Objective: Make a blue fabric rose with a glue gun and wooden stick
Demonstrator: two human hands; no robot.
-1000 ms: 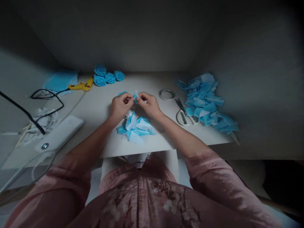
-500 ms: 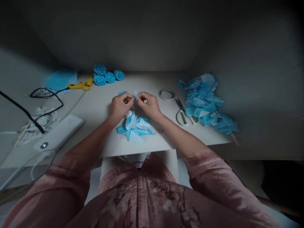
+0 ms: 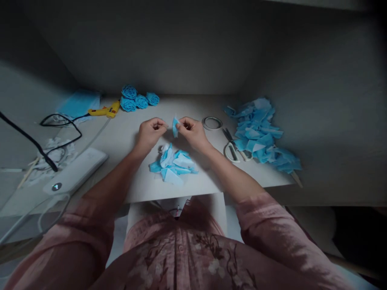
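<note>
My right hand [image 3: 193, 132] pinches a small blue-and-white piece of thin fabric [image 3: 175, 127] between thumb and fingers, held up over the desk. Just to its left, apart from the piece, my left hand [image 3: 150, 132] is closed in a pinch. Whatever its fingertips hold, if anything, is too small to make out. Below and between both hands lies a loose heap of blue and white fabric scraps [image 3: 173, 164] on the pale desk [image 3: 142, 191]. Several blue rolled fabric roses [image 3: 141, 101] stand grouped at the back, beyond my left hand.
Right of my right hand are a tape roll [image 3: 212, 123], scissors [image 3: 232, 151] and a big pile of blue scraps [image 3: 256, 129]. Leftward are a yellow glue gun [image 3: 105, 110] with black cord, blue sheets [image 3: 80, 103], white scraps [image 3: 59, 149] and a white power bank [image 3: 77, 171] with cables.
My hands have drawn apart, the left moving slightly left. The fabric piece stays in my right hand and now shows more fully. Blue material seen behind my left hand no longer shows.
</note>
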